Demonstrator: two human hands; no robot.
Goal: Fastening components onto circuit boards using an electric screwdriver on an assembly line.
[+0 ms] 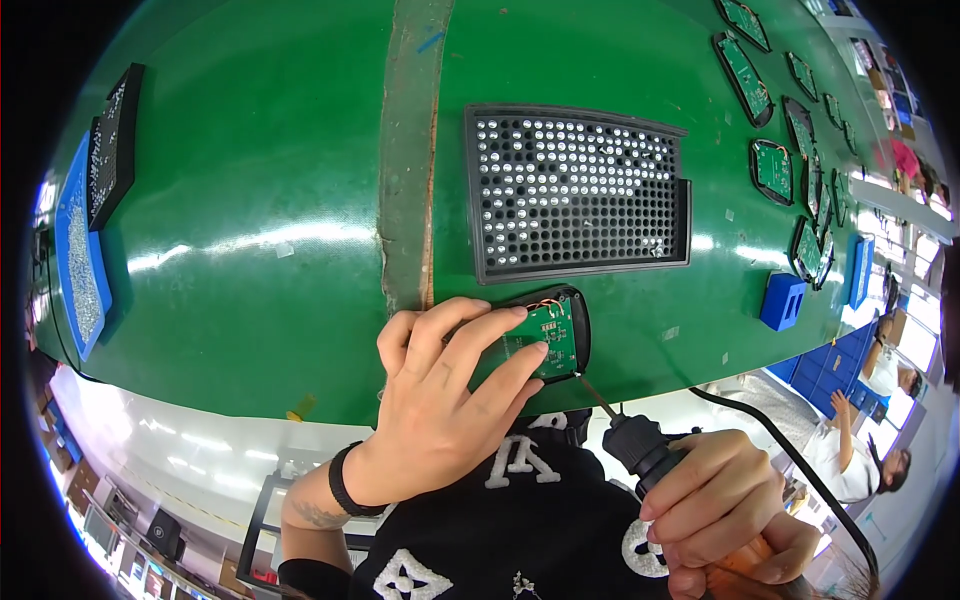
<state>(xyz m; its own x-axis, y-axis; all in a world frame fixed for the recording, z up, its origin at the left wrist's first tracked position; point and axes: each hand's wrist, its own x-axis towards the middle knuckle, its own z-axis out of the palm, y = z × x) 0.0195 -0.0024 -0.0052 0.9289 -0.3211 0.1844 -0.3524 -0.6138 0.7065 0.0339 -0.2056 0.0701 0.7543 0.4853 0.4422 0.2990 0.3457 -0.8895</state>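
Fingers of the left hand are spread, with two tips rested on a green circuit board; the thumb is partly hidden, so whether the edge is also pinched cannot be told. The board is seated in a black casing, laid on the green tabletop close in front of the body, where it seems to be kept from sliding by the spread hand. By the right hand, a powered screwdriver is gripped, fingers curled close together around its handle. Its thin bit is slanted to the casing's near right corner, probably so that the left hand is cleared. Just beyond the casing, a black tray is set, its holes partly filled with small silvery pieces, presumably for easy reach. More circuit boards are spread at the far right, beyond a blue block.
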